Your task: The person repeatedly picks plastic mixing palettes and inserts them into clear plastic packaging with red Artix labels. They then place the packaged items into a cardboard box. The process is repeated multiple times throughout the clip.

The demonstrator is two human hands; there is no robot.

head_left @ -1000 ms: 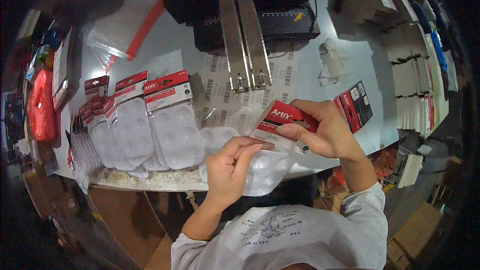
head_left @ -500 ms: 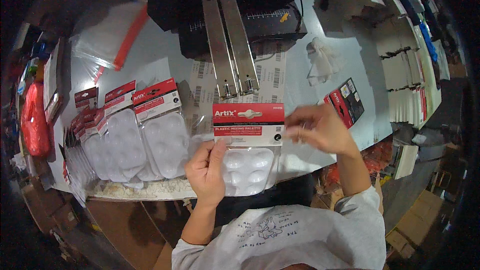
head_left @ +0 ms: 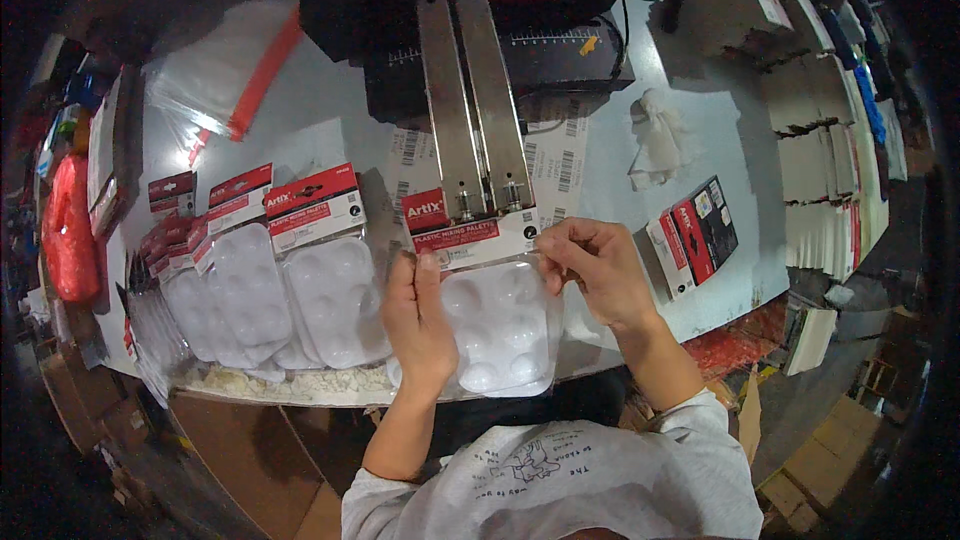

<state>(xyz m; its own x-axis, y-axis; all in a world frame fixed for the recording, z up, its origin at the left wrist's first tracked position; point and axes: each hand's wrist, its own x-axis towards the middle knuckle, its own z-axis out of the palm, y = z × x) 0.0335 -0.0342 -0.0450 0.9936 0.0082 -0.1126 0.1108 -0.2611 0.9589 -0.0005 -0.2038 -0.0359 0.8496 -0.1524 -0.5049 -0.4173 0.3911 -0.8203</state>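
A white plastic paint palette (head_left: 495,315) with round wells hangs in a clear bag below a red and white header card (head_left: 470,243). My left hand (head_left: 422,325) grips its left side, thumb on the front of the card. Closed in a pinch, my right hand (head_left: 603,275) is at the card's right end. The card's upper edge meets the tips of two long metal arms (head_left: 470,90), which cover its middle. These arms reach toward me from a black machine (head_left: 370,90).
Several carded palettes (head_left: 335,290) lie overlapping on the left of the grey table (head_left: 600,170). Folded header cards (head_left: 690,235) lie at right, near a crumpled white cloth (head_left: 655,145). Stacked cards (head_left: 815,175) line the right edge; clear bags (head_left: 200,70) are at far left.
The packaged palette has moved forward, bringing its card to the metal arms' tips. My right hand has come in from the right and closed at the card's right end.
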